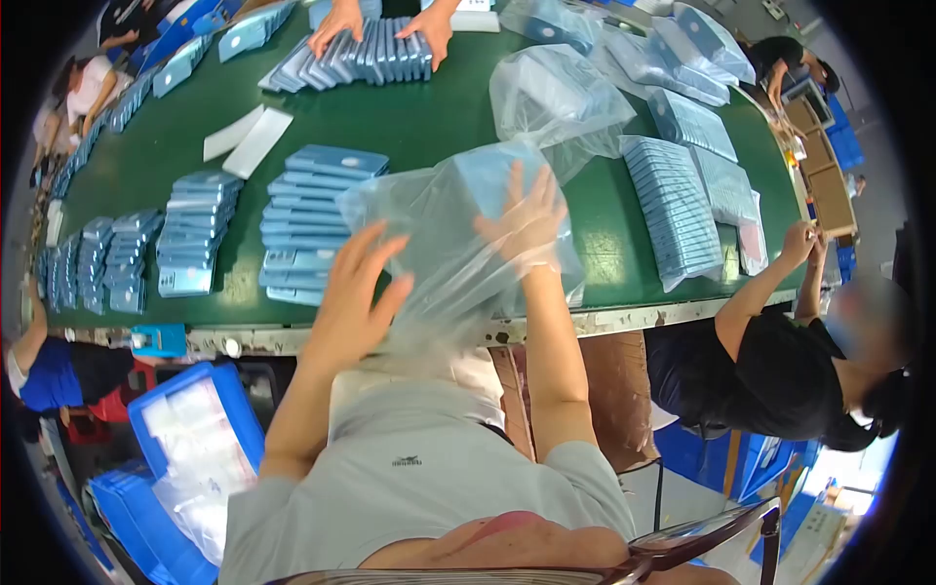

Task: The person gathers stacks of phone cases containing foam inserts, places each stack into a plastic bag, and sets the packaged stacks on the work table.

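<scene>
A large, clear plastic bag (434, 239) is spread on the green table (439, 127), pressed under the open, splayed right hand (527, 219); by the half-open left hand (353, 307) nothing is visibly gripped (contact cannot be told); if loose film is dragged, the stacked, flat pale-blue packets (310, 226) beside it could be toppled

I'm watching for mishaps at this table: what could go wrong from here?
The clear bag reaches the stack of blue packs, so a tug might drag or topple some. The right hand lies spread on the bag rather than pinching it, so the loose film could slip or crease.
</scene>
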`<action>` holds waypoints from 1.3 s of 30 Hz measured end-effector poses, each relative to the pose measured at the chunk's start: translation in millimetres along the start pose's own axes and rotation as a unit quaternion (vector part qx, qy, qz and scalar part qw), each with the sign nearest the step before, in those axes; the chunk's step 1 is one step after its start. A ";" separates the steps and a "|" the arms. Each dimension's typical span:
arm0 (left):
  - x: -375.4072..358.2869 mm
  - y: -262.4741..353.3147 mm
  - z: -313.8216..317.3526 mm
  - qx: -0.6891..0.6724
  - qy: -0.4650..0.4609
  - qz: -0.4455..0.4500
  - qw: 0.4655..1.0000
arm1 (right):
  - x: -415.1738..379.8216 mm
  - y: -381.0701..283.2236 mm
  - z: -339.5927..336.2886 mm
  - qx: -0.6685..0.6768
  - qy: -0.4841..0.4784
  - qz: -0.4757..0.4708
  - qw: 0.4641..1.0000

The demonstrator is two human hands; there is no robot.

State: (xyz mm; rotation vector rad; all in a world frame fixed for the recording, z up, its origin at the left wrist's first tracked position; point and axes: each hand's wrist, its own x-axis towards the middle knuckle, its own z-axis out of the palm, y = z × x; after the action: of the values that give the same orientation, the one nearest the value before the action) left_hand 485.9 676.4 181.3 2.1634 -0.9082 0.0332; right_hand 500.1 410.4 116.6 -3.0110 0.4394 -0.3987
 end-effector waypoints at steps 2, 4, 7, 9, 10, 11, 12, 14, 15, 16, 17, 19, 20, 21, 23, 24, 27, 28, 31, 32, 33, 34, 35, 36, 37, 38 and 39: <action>43.0 -9.2 49.9 -0.164 0.042 -0.047 0.984 | -7.0 4.3 13.3 0.006 0.059 -0.039 0.997; 64.0 -44.7 134.6 -0.178 0.078 -0.038 0.980 | -14.5 10.5 11.8 0.012 0.127 -0.082 0.988; 77.6 -45.3 177.7 -0.153 0.109 -0.038 0.981 | -76.4 24.3 -20.2 0.089 0.110 -0.129 0.982; 79.2 -24.3 166.8 -0.031 0.026 -0.109 0.993 | -115.0 40.6 -38.2 0.169 0.094 -0.073 0.978; 84.1 -21.7 167.1 0.028 -0.034 -0.114 0.992 | -120.8 42.8 -44.4 0.234 0.166 -0.050 0.957; 80.4 -32.8 197.4 0.054 0.030 -0.080 0.995 | -117.4 35.6 -60.7 0.186 0.217 -0.070 0.956; 84.6 -31.6 200.9 0.040 0.038 -0.073 0.996 | -103.2 24.4 -76.4 0.133 0.234 -0.116 0.956; 80.1 -27.8 197.7 0.090 0.026 -0.013 0.995 | -63.5 -1.3 -73.2 0.027 0.153 -0.170 0.973; 64.7 -20.0 172.8 0.039 0.026 0.035 0.998 | -48.0 0.4 -64.7 -0.034 0.083 -0.212 0.973; 47.2 -14.9 143.9 -0.045 0.005 0.055 0.997 | -40.2 4.6 -58.1 -0.028 0.086 -0.226 0.970; 28.3 -17.5 115.8 -0.127 -0.013 0.079 0.989 | -30.2 9.0 -50.8 -0.010 0.053 -0.228 0.972; -34.3 -38.4 73.0 -0.162 0.078 -0.027 0.983 | -8.9 -15.9 -63.1 0.121 0.054 -0.214 0.968; -61.3 -48.8 55.5 -0.167 0.135 -0.121 0.969 | 3.7 -38.0 -70.7 0.181 0.054 -0.223 0.956; -86.9 -50.5 42.3 -0.225 0.222 -0.271 0.909 | 16.4 -58.9 -72.7 0.238 0.050 -0.233 0.942; -123.1 -69.1 27.0 -0.416 0.312 -0.365 0.772 | 42.0 -110.4 -61.5 0.275 -0.004 -0.251 0.928; -128.4 -68.8 17.8 -0.567 0.343 -0.403 0.632 | 61.1 -128.7 -35.6 0.268 -0.006 -0.294 0.918; -126.2 -86.9 9.9 -0.675 0.329 -0.362 0.553 | 94.4 -170.2 47.0 0.156 -0.060 -0.339 0.926; -113.9 -86.5 5.7 -0.670 0.332 -0.384 0.542 | 97.5 -178.3 47.2 0.151 -0.059 -0.341 0.926; -80.8 -108.1 8.9 -0.593 0.274 -0.376 0.656 | 105.6 -190.0 41.9 0.154 -0.224 -0.300 0.914; -63.2 -114.4 9.7 -0.501 0.258 -0.400 0.723 | 106.6 -188.8 38.3 0.173 -0.243 -0.284 0.911; -45.8 -121.5 12.0 -0.506 0.256 -0.396 0.722 | 106.6 -187.1 34.5 0.194 -0.261 -0.264 0.908; -28.0 -131.1 14.7 -0.435 0.324 -0.320 0.777 | 105.7 -187.7 30.8 0.186 -0.237 -0.245 0.922; -11.8 -142.9 13.7 -0.356 0.386 -0.237 0.817 | 107.4 -187.9 26.3 0.184 -0.233 -0.241 0.924; -3.1 -166.8 9.0 -0.245 0.331 -0.286 0.865 | 110.2 -187.9 22.1 0.178 -0.257 -0.199 0.929; 3.2 -191.7 4.5 -0.127 0.270 -0.328 0.896 | 114.0 -186.8 19.7 0.173 -0.281 -0.157 0.931; 11.7 -206.4 3.9 -0.139 0.279 -0.325 0.893 | 119.6 -179.8 36.8 0.224 -0.249 -0.147 0.931; 19.8 -208.8 -6.2 -0.282 0.237 -0.344 0.864 | 124.4 -178.3 42.3 0.224 -0.245 -0.143 0.932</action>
State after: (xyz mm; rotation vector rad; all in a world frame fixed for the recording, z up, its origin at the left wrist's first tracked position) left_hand 631.0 761.7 56.1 1.6828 0.1629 -0.0462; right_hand 674.7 546.3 125.5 -2.5817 -0.1200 0.2197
